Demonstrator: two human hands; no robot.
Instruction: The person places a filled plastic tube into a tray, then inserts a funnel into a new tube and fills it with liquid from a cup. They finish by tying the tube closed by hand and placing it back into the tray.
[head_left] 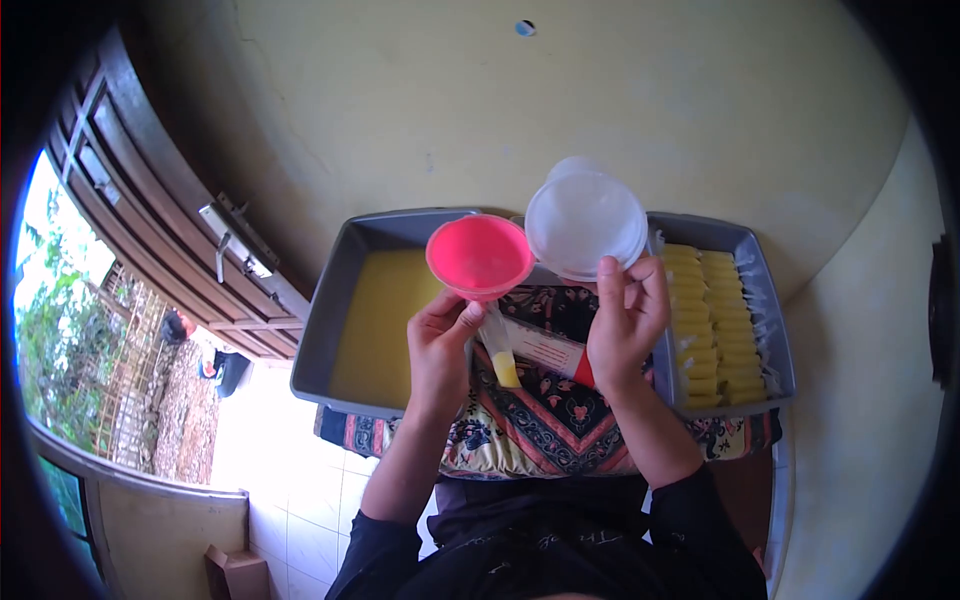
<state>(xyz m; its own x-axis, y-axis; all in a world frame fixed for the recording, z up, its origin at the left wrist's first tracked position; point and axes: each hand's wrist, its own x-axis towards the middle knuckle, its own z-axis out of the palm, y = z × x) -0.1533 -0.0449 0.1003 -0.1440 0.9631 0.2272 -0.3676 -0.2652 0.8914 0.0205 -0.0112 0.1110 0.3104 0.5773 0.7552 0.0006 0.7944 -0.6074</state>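
A pink funnel (480,252) is held up by my left hand (440,345), whose fingers close round its neck. Below the funnel hangs a clear narrow plastic bag (503,362) with yellow liquid at its bottom. My right hand (630,320) grips a translucent white plastic cup (586,225) by its rim, just right of the funnel and tilted. Behind my left hand stands a grey tub (325,345) of yellow liquid (385,310). Right of my right hand, a second grey tub (775,330) holds several rows of filled yellow bags (715,320).
Between the tubs, a white and red packet (545,352) lies on a patterned cloth (580,420). An open wooden door (170,200) is at the left, with a person (225,368) outside. A cardboard box (237,572) stands on the floor at the lower left.
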